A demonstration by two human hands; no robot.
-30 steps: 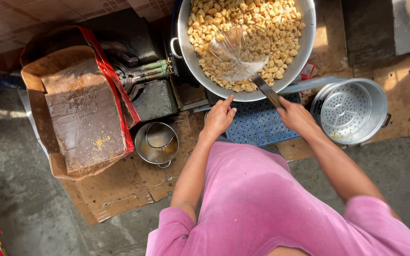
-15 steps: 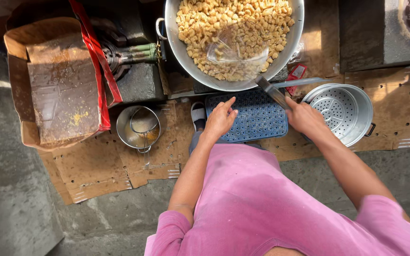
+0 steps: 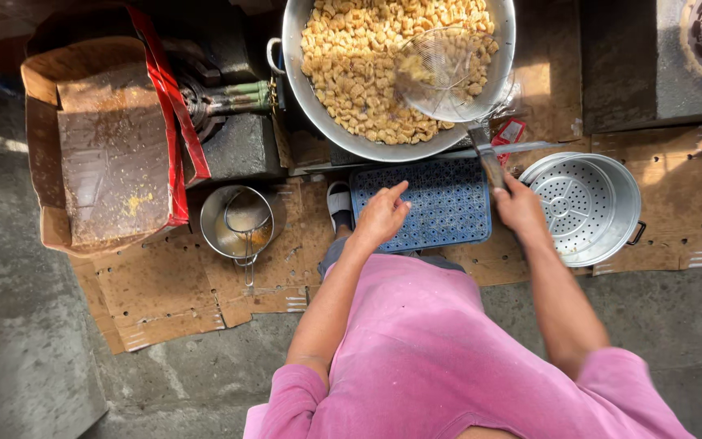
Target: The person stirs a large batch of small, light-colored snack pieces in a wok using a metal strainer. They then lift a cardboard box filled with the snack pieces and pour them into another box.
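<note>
Right hand (image 3: 520,207) clenched on wire skimmer (image 3: 448,77) handle, basket in wok (image 3: 286,49) (fried pieces) at 12 o'clock, left hand (image 3: 379,218) released, fingers spread over blue crate (image 3: 440,203).

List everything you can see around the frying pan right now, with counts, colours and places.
wok: one, silver, top centre, full of food
fried pieces: many, golden, in the wok
wire skimmer: one, metal mesh, in the wok's right half
blue mat: one, below the wok
perforated steamer pot: one, silver, right of the mat
small pot: one, metal, left of the mat, small strainer inside
cardboard box: one, brown with red strap, left
sandal: one, white, at the mat's left edge
left hand: empty, over the mat
right hand: gripping the skimmer's handle
</note>
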